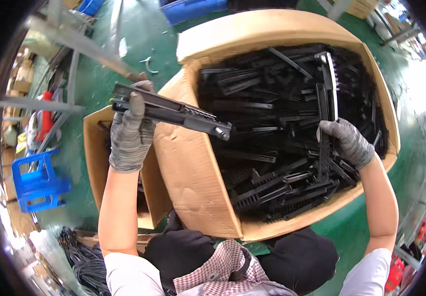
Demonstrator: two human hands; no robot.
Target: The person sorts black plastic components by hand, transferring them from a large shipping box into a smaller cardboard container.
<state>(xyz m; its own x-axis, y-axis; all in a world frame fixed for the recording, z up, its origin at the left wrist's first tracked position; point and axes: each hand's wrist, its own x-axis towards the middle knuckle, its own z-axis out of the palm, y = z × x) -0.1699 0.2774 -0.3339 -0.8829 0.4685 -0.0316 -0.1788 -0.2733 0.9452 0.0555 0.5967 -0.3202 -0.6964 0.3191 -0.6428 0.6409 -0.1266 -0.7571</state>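
Observation:
My left hand point(133, 130), in a grey knit glove, is closed round a couple of long black plastic parts point(176, 109) lying side by side. They have ridged edges and a small shiny pin near the right end, and they tilt down to the right above the box flap. Over the open cardboard box point(188, 192), my gloved right hand point(347, 142) pinches the lower end of a long black strip point(329, 84) with a toothed edge, standing nearly upright in the view. Many similar black parts point(252, 133) lie jumbled inside the box.
A smaller cardboard box point(94, 167) stands left of the big one. Farther left are a blue plastic stool point(38, 180) and a metal frame point(75, 47). A bundle of black cables point(82, 256) lies at lower left, and a blue crate point(193, 10) beyond the box.

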